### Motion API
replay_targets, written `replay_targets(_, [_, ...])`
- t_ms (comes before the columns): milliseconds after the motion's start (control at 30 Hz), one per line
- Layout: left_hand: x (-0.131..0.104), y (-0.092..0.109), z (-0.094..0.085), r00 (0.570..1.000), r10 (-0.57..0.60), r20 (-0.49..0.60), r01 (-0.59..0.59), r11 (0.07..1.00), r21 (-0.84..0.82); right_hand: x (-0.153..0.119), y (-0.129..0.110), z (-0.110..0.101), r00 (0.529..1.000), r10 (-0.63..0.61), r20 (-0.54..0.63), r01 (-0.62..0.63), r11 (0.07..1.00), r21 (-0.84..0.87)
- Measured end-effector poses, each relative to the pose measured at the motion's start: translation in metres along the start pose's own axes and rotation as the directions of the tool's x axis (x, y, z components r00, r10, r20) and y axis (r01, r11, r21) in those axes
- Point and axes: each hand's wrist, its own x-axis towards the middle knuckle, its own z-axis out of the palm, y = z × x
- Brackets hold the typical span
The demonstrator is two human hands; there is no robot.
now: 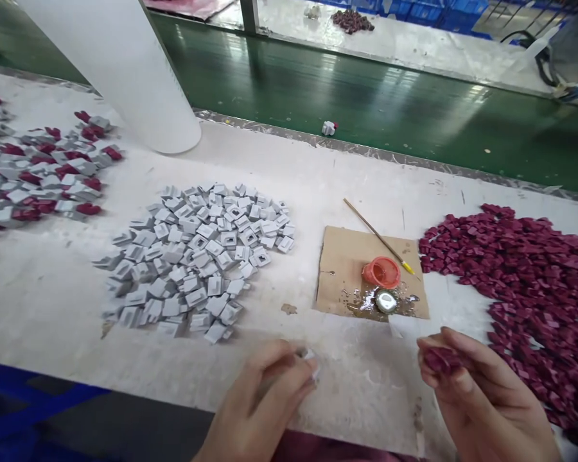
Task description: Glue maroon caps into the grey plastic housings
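My left hand (264, 398) pinches a small grey plastic part (311, 364) just above the front of the white table. Over to the right, my right hand (486, 391) holds a dark red piece (442, 360) between thumb and fingers. A heap of grey parts (197, 256) lies left of centre, and a large pile of dark red pieces (534, 276) spreads over the right side. Between them is a cardboard sheet (337, 256) bearing an orange-red cup (383, 273), a round metal cap (386, 301), wet patches and a thin brush (376, 232).
Grey parts with dark red pieces (52, 167) are heaped at the far left. A white cylinder (139, 83) rises behind the grey heap. Beyond the table's back edge runs a green conveyor belt (279, 77), with a small grey-and-red part (329, 128) near its edge.
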Motion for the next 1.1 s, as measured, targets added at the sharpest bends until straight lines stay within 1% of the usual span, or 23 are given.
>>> replay_targets(33, [0.004,0.0,0.0,0.999,-0.029,0.026,0.03,0.999,-0.024,0.0,0.0,0.0,1.0,-0.005,-0.025,0.005,1.0,-0.027])
replay_targets(67, [0.007,-0.001,0.0,0.998,-0.026,0.057,0.029,0.999,-0.044,0.001,0.0,0.0,0.999,-0.015,-0.045,0.012,0.997,-0.071])
replay_targets(100, [0.011,-0.001,-0.001,0.996,0.0,0.094,0.004,0.999,-0.045,0.001,-0.001,0.0,0.998,-0.034,-0.06,0.026,0.991,-0.131])
replay_targets(167, [0.016,-0.003,-0.003,0.982,0.079,0.172,-0.082,0.997,0.008,0.004,0.0,0.0,0.992,-0.11,-0.058,0.09,0.956,-0.28])
replay_targets(200, [0.017,-0.004,-0.004,0.975,0.113,0.19,-0.119,0.993,0.024,0.007,0.0,0.0,0.985,-0.167,-0.038,0.143,0.924,-0.356])
replay_targets(233, [0.018,-0.004,-0.004,0.972,0.124,0.201,-0.13,0.991,0.019,0.009,0.001,0.0,0.974,-0.225,-0.004,0.202,0.884,-0.421])
replay_targets(300, [0.018,-0.002,-0.002,0.975,0.103,0.197,-0.095,0.994,-0.047,0.016,0.002,0.001,0.936,-0.344,0.078,0.332,0.786,-0.521])
replay_targets(367, [0.017,0.002,0.001,0.983,0.053,0.173,-0.03,0.99,-0.134,0.023,0.003,0.002,0.882,-0.436,0.178,0.45,0.669,-0.592])
replay_targets(433, [0.017,0.007,0.005,0.989,0.014,0.15,0.018,0.978,-0.207,0.028,0.004,0.004,0.832,-0.486,0.27,0.535,0.571,-0.622])
replay_targets(500, [0.016,0.011,0.009,0.992,-0.017,0.125,0.046,0.97,-0.238,0.032,0.005,0.004,0.799,-0.507,0.323,0.582,0.521,-0.625])
replay_targets(633, [0.016,0.014,0.013,0.993,-0.034,0.11,0.064,0.958,-0.28,0.033,0.007,0.005,0.786,-0.518,0.338,0.603,0.518,-0.607])
replay_targets(700, [0.017,0.012,0.012,0.99,-0.045,0.131,0.086,0.941,-0.327,0.033,0.008,0.006,0.784,-0.517,0.344,0.607,0.52,-0.601])
replay_targets(767, [0.018,0.01,0.01,0.986,-0.07,0.148,0.117,0.934,-0.337,0.033,0.009,0.007,0.779,-0.522,0.348,0.613,0.516,-0.598])
replay_targets(900, [0.018,0.009,0.01,0.991,-0.063,0.118,0.093,0.958,-0.272,0.033,0.01,0.008,0.773,-0.524,0.357,0.619,0.502,-0.604])
replay_targets(1033, [0.02,0.012,0.014,0.991,-0.037,0.127,0.062,0.978,-0.198,0.034,0.011,0.01,0.774,-0.52,0.36,0.617,0.496,-0.611])
replay_targets(1100, [0.021,0.013,0.017,0.994,-0.007,0.109,0.025,0.986,-0.168,0.035,0.011,0.01,0.774,-0.522,0.358,0.617,0.498,-0.609])
